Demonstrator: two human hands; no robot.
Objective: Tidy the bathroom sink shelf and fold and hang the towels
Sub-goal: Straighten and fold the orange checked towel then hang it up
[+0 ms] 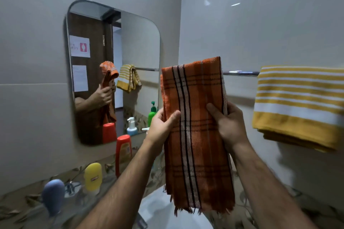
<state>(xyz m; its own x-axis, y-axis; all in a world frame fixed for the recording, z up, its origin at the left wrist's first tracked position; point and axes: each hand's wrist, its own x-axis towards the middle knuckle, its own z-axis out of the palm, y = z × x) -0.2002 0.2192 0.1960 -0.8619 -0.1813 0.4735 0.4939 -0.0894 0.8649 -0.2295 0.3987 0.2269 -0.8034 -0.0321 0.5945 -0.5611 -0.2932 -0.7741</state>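
Note:
A folded orange checked towel (197, 147) with black and white stripes hangs upright in front of me, its top edge level with the chrome towel rail (240, 73). My left hand (161, 128) grips its left edge, thumb across the front. Gripping the right edge is my right hand (228, 122), its thumb also on the front. A yellow and white striped towel (297, 106) hangs folded over the rail at the right. On the glass shelf (78, 199) at the lower left stand a red bottle (123, 152), a yellow bottle (92, 176) and a blue bottle (53, 196).
A mirror (113, 72) on the left wall reflects the towels, my hands and a brown door. A green pump bottle (152, 112) and a white-and-blue pump bottle (131, 127) stand near the mirror's lower right. The white sink (160, 214) lies below my arms.

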